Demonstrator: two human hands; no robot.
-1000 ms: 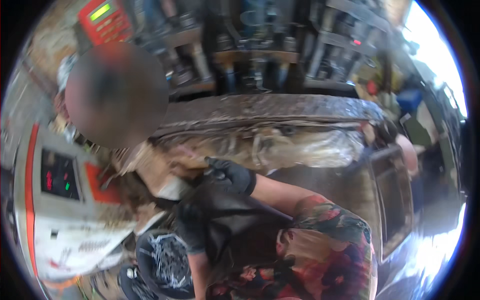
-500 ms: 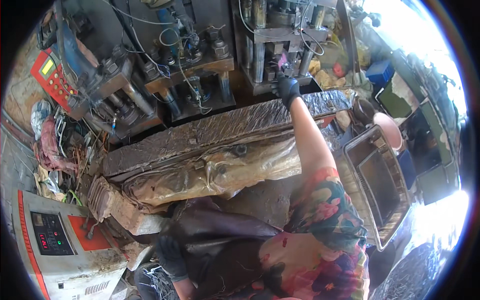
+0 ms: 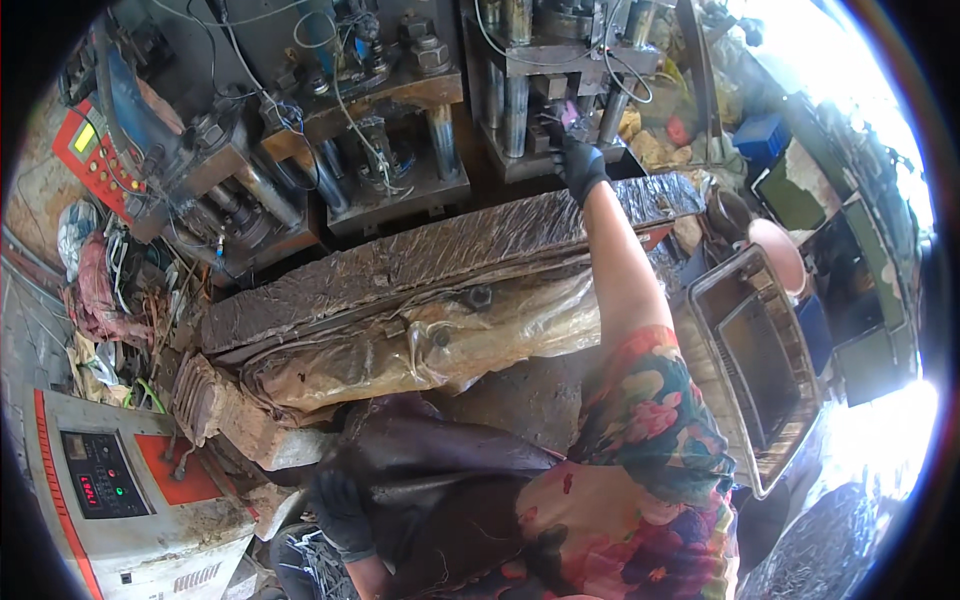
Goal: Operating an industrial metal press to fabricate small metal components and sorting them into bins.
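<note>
My right hand (image 3: 582, 168), in a dark glove, reaches forward to the lower opening of the right-hand press (image 3: 577, 62). Its fingertips merge with the dark metal there, so whether they grip anything is hidden. Just beyond them is a small pinkish-purple patch (image 3: 569, 114) inside the press. My left hand (image 3: 342, 508), also gloved, lies on the dark apron (image 3: 440, 490) over my lap, its fingers laid along the cloth. Beside that hand, low down, stands a dark container of thin metal pieces (image 3: 308, 560).
A dark wrapped ledge (image 3: 420, 255) with plastic sheeting (image 3: 450, 345) separates me from the presses. Left are the middle press (image 3: 385, 165), a red control box (image 3: 95, 160) and a grey machine cabinet (image 3: 150, 520). A rectangular basket (image 3: 757, 370) stands right, by a pink basin (image 3: 777, 255).
The middle press's upper plate has risen, widening the gap beneath it. My right hand's fingers have moved slightly farther toward the right press. My left hand stays in place.
</note>
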